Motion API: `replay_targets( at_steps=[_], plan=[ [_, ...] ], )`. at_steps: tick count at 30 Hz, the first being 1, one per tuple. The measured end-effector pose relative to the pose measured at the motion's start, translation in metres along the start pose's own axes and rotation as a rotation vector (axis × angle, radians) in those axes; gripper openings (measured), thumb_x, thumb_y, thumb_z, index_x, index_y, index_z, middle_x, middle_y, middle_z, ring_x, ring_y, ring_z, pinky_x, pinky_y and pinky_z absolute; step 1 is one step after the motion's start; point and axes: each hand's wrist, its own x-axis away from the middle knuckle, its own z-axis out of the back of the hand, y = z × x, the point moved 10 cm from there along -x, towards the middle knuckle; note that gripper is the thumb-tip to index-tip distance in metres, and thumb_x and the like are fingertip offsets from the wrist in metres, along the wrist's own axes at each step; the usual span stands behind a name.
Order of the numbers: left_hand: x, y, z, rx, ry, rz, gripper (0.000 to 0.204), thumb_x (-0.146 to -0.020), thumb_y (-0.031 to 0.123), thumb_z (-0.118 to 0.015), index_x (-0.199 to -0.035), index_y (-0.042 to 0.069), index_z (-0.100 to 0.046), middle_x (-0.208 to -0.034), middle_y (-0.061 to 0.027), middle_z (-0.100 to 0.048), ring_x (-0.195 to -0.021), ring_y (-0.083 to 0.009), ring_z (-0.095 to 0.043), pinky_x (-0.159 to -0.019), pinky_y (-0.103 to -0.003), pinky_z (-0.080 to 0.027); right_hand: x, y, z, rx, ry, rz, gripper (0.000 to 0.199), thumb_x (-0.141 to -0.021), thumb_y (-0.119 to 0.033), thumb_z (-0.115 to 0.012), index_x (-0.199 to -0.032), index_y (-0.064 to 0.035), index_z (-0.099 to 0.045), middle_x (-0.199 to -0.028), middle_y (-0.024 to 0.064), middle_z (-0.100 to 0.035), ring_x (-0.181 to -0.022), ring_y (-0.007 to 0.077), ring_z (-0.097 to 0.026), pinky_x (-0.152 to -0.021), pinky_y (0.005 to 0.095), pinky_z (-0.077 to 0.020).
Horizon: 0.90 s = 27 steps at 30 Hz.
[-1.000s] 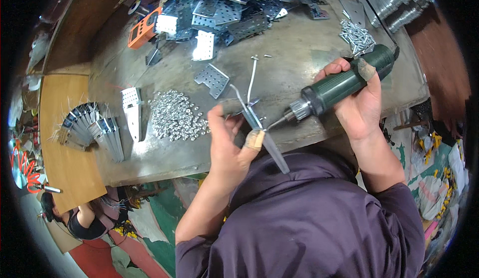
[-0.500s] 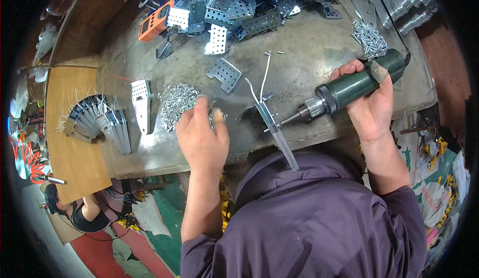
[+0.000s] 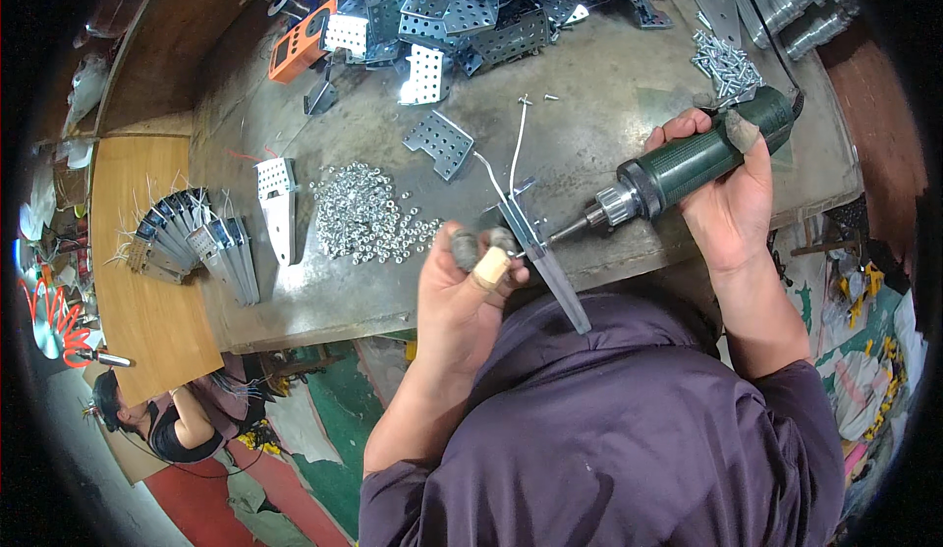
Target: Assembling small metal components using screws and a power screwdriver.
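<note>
My right hand (image 3: pixel 725 208) grips a green electric screwdriver (image 3: pixel 693 164), its bit pointing left at a narrow metal part (image 3: pixel 548 267) with two white wires. That part stands edge-on at the table's front edge, its lower end against my clothing. At its left side, opposite the bit, my left hand (image 3: pixel 471 277) is closed in a pinch, with finger covers on several fingertips. Whatever lies between those fingertips is too small or hidden to make out. Left of this hand spreads a pile of small metal nuts (image 3: pixel 363 215). A perforated metal plate (image 3: pixel 439 144) lies behind the part.
Perforated plates (image 3: pixel 471 12) are heaped at the back beside an orange device (image 3: pixel 301 44). Screws (image 3: pixel 727 66) lie at the back right. Finished-looking wired parts (image 3: pixel 187 228) fan out on a wooden board (image 3: pixel 152 326) at left, where another person (image 3: pixel 182 424) sits.
My left hand has moved right from the nuts to the metal part's left side, and its fingers have closed together. The nut pile is spread wider. My right hand and screwdriver have barely moved.
</note>
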Motion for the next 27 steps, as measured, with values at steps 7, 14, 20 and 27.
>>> replay_targets(
  at_steps=[7,14,20,27],
  plan=[
    [-0.002,-0.018,-0.006,0.167,-0.077,0.150,0.020,-0.085,0.003,-0.061,-0.090,0.011,-0.043,-0.091,-0.0060,-0.057,-0.082,-0.0154,-0.059,-0.072,-0.028,-0.051,-0.002,0.002,0.001,-0.003,-0.038,-0.023,0.031,-0.082,-0.020,-0.059,-0.097,0.0056,-0.049,-0.091,0.0118,-0.055,-0.094,0.0248,-0.053,-0.104,0.0452,-0.0359],
    [0.002,0.001,-0.009,-0.117,0.011,-0.099,0.023,-0.084,-0.004,-0.057,-0.098,0.006,-0.041,-0.094,-0.0086,-0.054,-0.082,-0.0170,-0.058,-0.075,-0.028,-0.050,0.000,0.002,-0.002,-0.007,-0.050,-0.015,0.031,-0.083,-0.020,-0.059,-0.096,0.0057,-0.049,-0.093,0.0123,-0.053,-0.095,0.0249,-0.053,-0.104,0.0455,-0.0348],
    [0.021,0.014,-0.043,-1.162,-0.147,-0.578,0.027,-0.090,-0.001,-0.044,-0.114,-0.003,-0.033,-0.100,-0.0095,-0.041,-0.087,-0.0140,-0.044,-0.080,-0.026,-0.038,0.004,-0.001,-0.008,0.017,-0.059,0.019,0.029,-0.082,-0.020,-0.059,-0.093,0.0052,-0.050,-0.092,0.0115,-0.052,-0.093,0.0247,-0.052,-0.103,0.0447,-0.0354],
    [0.024,0.010,-0.053,-1.322,-0.174,-0.680,0.037,-0.084,-0.007,-0.045,-0.117,-0.009,-0.027,-0.102,-0.0197,-0.039,-0.085,-0.0267,-0.043,-0.080,-0.035,-0.039,0.004,0.001,-0.014,0.086,-0.117,0.026,0.030,-0.081,-0.024,-0.060,-0.090,0.0028,-0.050,-0.091,0.0090,-0.051,-0.092,0.0240,-0.051,-0.102,0.0417,-0.0355]
  ],
)
